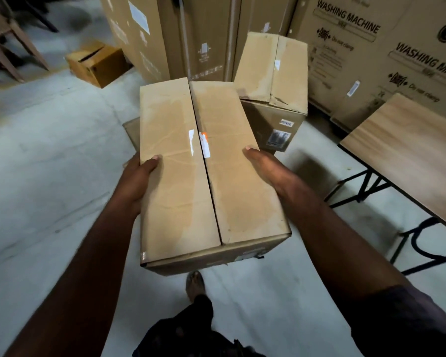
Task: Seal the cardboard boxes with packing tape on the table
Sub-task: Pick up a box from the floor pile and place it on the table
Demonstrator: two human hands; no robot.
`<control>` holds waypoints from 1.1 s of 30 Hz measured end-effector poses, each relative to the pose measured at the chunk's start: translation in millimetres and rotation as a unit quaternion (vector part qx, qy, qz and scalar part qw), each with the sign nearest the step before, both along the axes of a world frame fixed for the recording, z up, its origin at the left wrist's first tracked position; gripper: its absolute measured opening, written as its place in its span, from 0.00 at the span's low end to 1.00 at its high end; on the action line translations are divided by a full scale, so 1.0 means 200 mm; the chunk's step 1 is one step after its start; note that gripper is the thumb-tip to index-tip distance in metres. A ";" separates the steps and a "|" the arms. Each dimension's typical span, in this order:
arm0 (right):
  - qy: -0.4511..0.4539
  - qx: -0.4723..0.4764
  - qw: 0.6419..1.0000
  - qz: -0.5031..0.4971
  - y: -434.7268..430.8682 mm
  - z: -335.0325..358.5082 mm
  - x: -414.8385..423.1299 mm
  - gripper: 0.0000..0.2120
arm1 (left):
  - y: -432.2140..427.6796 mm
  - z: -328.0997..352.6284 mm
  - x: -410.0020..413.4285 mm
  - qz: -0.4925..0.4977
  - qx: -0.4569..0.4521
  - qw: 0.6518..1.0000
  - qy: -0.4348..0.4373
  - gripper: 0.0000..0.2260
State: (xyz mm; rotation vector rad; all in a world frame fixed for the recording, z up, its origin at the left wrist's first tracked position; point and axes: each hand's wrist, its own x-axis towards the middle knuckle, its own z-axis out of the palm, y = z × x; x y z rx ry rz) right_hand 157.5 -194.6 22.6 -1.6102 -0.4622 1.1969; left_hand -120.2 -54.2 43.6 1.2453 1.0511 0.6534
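Note:
I carry a long brown cardboard box (180, 191) above the floor, its two top flaps folded down with an open seam along the middle and a torn white and orange label across it. My left hand (137, 179) grips its left side, thumb curled over the top edge. My right hand (265, 166) holds the right side, thumb on the top; its fingers are hidden behind the box. A second closed, dented box (273, 73) stands behind on the floor. The wooden table (407, 150) is at the right. No tape is in view.
Tall washing machine cartons (366, 47) line the back wall. A small open box (95, 63) lies on the grey floor at the back left, near wooden furniture legs (16, 47). The table's black metal legs (366, 186) reach into the floor on the right. My foot (195, 284) shows under the box.

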 end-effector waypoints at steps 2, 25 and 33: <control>0.008 0.003 1.000 -0.006 -0.14 0.03 0.00 0.32 | -0.12 0.02 0.00 -0.007 -0.001 1.000 -0.002 0.15; -0.205 -0.143 0.952 -0.177 -2.00 0.43 0.36 0.30 | -1.42 0.21 0.92 -0.226 -0.035 0.973 -0.038 0.14; -0.102 -0.023 0.938 -0.329 -2.21 0.38 0.72 0.16 | -1.55 0.21 1.50 -0.294 -0.038 0.954 -0.043 0.12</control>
